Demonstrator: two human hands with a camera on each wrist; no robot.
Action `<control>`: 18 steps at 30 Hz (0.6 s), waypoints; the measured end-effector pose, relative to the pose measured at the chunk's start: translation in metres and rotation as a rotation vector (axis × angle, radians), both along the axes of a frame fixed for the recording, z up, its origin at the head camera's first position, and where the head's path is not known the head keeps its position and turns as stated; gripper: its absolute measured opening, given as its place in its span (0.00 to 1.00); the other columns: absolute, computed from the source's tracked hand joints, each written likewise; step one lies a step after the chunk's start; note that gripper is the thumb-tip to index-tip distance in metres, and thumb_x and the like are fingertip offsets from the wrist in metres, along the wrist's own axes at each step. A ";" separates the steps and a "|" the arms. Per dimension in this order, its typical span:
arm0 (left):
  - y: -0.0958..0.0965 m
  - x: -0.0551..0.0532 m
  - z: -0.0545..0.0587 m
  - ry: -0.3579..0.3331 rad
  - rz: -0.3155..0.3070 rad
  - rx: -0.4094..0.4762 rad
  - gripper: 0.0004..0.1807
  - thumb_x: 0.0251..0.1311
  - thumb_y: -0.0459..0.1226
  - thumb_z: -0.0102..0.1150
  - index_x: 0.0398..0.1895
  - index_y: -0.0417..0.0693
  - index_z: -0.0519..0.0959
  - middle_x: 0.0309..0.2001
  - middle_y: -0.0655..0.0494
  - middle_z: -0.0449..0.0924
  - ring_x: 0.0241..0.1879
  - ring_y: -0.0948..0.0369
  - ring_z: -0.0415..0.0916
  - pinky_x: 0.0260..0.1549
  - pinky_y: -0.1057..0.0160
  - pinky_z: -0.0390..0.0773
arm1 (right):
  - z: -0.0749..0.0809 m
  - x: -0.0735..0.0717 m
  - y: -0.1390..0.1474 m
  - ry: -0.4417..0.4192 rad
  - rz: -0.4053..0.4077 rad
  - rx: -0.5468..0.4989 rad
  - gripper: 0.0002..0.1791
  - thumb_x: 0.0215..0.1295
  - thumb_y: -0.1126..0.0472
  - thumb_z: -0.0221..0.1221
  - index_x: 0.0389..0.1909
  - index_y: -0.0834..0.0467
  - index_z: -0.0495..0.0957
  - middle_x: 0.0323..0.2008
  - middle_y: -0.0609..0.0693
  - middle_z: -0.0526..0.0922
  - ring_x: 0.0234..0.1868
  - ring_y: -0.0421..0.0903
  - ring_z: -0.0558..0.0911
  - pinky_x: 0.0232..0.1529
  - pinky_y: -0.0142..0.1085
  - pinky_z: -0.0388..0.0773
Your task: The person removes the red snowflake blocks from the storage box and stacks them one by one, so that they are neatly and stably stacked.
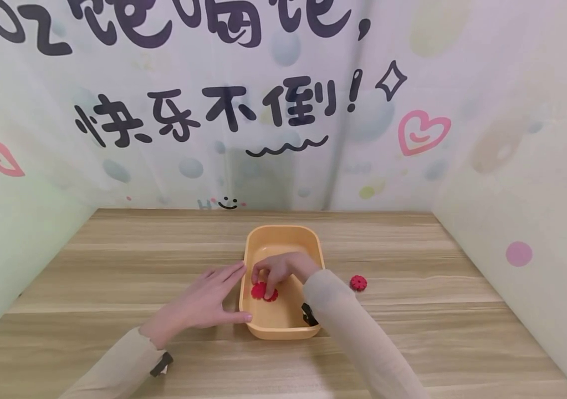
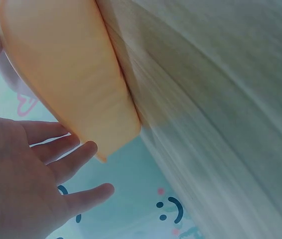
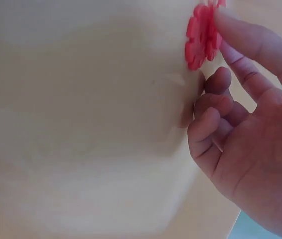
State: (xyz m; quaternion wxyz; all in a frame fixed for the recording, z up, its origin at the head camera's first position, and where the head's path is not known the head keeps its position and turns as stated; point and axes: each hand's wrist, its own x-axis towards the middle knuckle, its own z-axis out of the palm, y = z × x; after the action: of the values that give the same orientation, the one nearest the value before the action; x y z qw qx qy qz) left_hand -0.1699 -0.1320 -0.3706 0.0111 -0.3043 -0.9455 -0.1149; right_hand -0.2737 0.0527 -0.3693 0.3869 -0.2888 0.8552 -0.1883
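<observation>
A peach plastic bin (image 1: pixel 283 333) stands on the wooden table. My left hand (image 1: pixel 208 299) rests against the bin's left side, thumb near the front corner and fingers spread along the rim; its fingertips touch the outer wall in the left wrist view. Inside the bin, my right hand (image 1: pixel 283 268) reaches down to two red notched plastic discs (image 1: pixel 258 290) lying side by side. Thumb and forefinger pinch the nearer disc (image 3: pixel 212 37), while the other fingers curl loosely in the right wrist view.
Another red notched disc (image 1: pixel 358 283) lies on the table (image 1: pixel 413 327) to the right of the bin. A printed curtain (image 1: pixel 283 177) closes off the back, with pale side walls left and right.
</observation>
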 end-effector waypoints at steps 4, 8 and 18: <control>0.000 0.000 -0.001 0.005 -0.002 -0.001 0.51 0.44 0.66 0.49 0.65 0.41 0.56 0.65 0.50 0.52 0.61 0.53 0.54 0.54 0.45 0.54 | -0.001 0.002 -0.003 0.041 -0.002 0.014 0.17 0.47 0.65 0.64 0.37 0.50 0.71 0.32 0.47 0.71 0.31 0.40 0.70 0.32 0.29 0.69; -0.001 -0.001 -0.002 0.010 -0.006 0.001 0.51 0.45 0.66 0.50 0.65 0.41 0.56 0.65 0.50 0.52 0.60 0.53 0.54 0.54 0.45 0.54 | -0.001 0.004 -0.004 0.045 -0.012 0.001 0.16 0.47 0.66 0.64 0.36 0.51 0.71 0.32 0.47 0.72 0.31 0.41 0.70 0.32 0.29 0.69; -0.001 0.000 -0.002 -0.002 -0.005 0.002 0.51 0.44 0.67 0.48 0.65 0.41 0.56 0.65 0.51 0.51 0.61 0.54 0.54 0.54 0.45 0.53 | -0.001 0.005 -0.004 0.085 -0.013 -0.017 0.15 0.47 0.63 0.65 0.35 0.52 0.72 0.31 0.47 0.71 0.33 0.41 0.70 0.32 0.29 0.68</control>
State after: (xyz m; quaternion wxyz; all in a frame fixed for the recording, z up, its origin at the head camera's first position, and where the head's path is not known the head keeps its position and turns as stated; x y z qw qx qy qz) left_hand -0.1701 -0.1329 -0.3723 0.0103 -0.3067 -0.9446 -0.1163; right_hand -0.2689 0.0489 -0.3700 0.3466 -0.2941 0.8712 -0.1856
